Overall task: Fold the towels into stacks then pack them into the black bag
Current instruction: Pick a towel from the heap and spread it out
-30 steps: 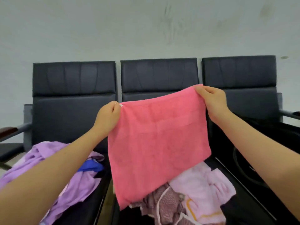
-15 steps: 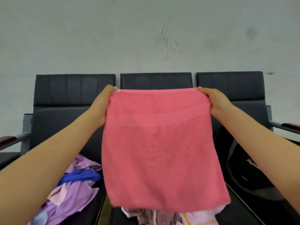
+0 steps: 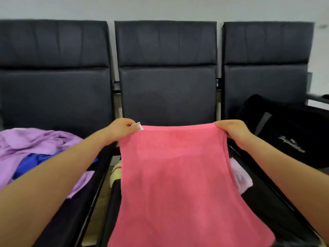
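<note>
A coral-pink terry towel (image 3: pixel 185 184) hung spread flat in the centre of the frame, stretched between the person's two hands and reaching down to the lower edge of the picture. The left hand (image 3: pixel 119 130), left of centre, pinched the towel's upper left corner with its fingers curled round the cloth, and a small white label (image 3: pixel 137 126) stuck out just beside its fingertips. The right hand (image 3: pixel 231 130), right of centre, gripped the upper right corner in the same way, its fingers folded over the hem. The top edge ran nearly level between them, in front of the backrest of the middle one of three black padded chairs (image 3: pixel 167 72) that stood in a row against a pale wall (image 3: pixel 160 8) across the upper part of the frame. On the left chair's seat, at the left of the frame, lay a crumpled lilac towel (image 3: pixel 35 145) with a bright blue cloth (image 3: pixel 33 163) partly showing under it. On the right chair, at the right of the frame, sat the black fabric bag (image 3: pixel 292 132) bearing pale script lettering, well apart from the pink towel. A light pink cloth (image 3: pixel 240 177) peeked out just beside the towel's right edge, and a pale yellow cloth (image 3: pixel 115 173) showed beside its left edge; how these lay on the middle seat was hidden behind the hanging towel.
</note>
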Available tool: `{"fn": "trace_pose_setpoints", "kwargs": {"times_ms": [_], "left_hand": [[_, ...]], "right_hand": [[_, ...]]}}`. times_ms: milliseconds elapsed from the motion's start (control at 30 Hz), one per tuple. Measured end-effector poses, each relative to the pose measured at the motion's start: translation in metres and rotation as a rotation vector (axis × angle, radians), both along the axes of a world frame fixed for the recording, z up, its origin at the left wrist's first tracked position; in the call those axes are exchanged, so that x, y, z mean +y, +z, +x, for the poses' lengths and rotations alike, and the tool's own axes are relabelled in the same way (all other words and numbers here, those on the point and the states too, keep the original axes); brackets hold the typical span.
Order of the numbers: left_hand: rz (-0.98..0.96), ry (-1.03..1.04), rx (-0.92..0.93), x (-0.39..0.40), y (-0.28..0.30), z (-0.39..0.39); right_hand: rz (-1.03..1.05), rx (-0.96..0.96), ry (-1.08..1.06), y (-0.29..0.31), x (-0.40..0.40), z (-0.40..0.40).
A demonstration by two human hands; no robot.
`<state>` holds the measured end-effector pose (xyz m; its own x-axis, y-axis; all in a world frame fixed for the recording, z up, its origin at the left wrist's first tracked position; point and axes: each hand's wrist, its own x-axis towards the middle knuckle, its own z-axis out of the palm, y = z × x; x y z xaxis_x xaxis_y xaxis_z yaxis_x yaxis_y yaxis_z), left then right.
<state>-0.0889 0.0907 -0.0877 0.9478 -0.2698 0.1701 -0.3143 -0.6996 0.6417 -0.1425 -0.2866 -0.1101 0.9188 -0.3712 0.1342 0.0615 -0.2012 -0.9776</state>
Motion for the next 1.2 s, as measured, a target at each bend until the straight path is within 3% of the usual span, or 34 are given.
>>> {"fn": "trace_pose_setpoints", "kwargs": {"times_ms": [133,333,533,700,867,1000,1200], "left_hand": [[0.045,0.093,-0.084,-0.017,-0.038,0.029],[0.15,0.23,-0.226,-0.033,-0.06,0.063],[0.346,0.271,-0.15,-0.033,-0.095,0.061],[0.202,0.311,-0.164,-0.028,-0.092,0.025],[0.004,0.104,-0.254,-0.048,-0.074,-0.036],[-0.062,-0.08,-0.271,-0.075,-0.068,-0.09],[0.167,-0.485,-0.182,-0.07,-0.089,-0.172]], "right_hand": [[-0.055,-0.072,-0.053,-0.032,-0.001,0.022],[-0.295,-0.125,-0.213,-0.05,0.0,0.07],[-0.45,0.199,-0.158,-0.09,0.008,0.086],[-0.498,0.176,-0.261,-0.077,0.01,0.05],[-0.466,0.092,-0.154,-0.061,0.026,-0.014],[-0.618,0.054,0.011,-0.07,0.042,-0.075],[-0.799,-0.012,0.276,-0.064,0.059,-0.142]]}}
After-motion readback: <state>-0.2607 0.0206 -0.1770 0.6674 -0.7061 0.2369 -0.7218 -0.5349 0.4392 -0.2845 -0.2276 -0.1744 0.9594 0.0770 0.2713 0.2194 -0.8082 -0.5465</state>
